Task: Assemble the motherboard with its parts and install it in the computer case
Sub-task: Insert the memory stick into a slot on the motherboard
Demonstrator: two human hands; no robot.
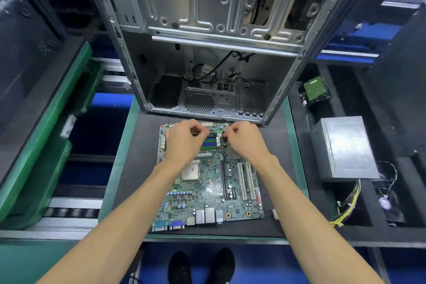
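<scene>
Motherboard (208, 182): flat on the dark mat, just in front of the open computer case (207, 53)
Memory slots (210, 141): long axis left to right, at the board's far end
Left hand (184, 138): fingers curled over the slots' left end, seemingly pinching something thin; hard to tell
Right hand (242, 138): curled over the right end, equally near, grasp unclear
Case: lies straight beyond both hands

Bare forearms, black shoes (200, 266)
</scene>
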